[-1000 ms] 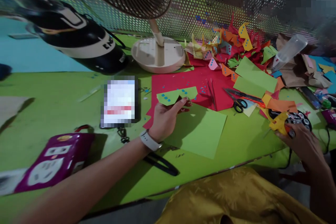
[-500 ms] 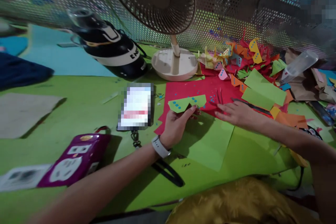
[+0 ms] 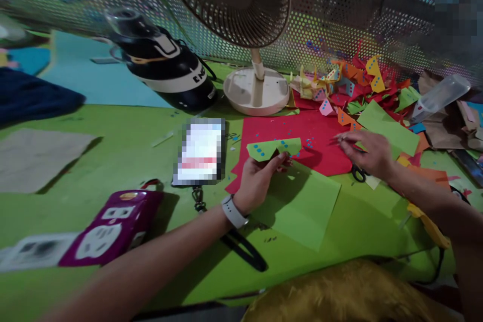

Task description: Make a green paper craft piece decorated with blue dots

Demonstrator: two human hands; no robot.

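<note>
My left hand (image 3: 258,183), with a pale watch on its wrist, pinches a folded piece of green paper (image 3: 273,148) with blue dots along its front. Its top edge is straight and a notch shows in the lower edge. To the right, my right hand (image 3: 368,153) hovers by the right side of the red paper (image 3: 294,123), fingers drawn together; whatever is between them is too small to make out. Below that hand, a black scissors handle (image 3: 358,173) pokes out. Under my left hand lies a green sheet (image 3: 309,206). Small blue bits are scattered over the red paper.
A phone (image 3: 199,151) with a strap lies left of my left hand, a purple pouch (image 3: 113,226) nearer. Behind stand a dark bottle (image 3: 173,78) and a fan (image 3: 256,90). Colourful folded papers (image 3: 350,80) are heaped at the back right, beside a clear bottle (image 3: 441,95).
My right hand has pulled back to the right and its fingers have drawn together. Thin dark strips beside it on the red paper no longer show there. My left hand keeps its hold.
</note>
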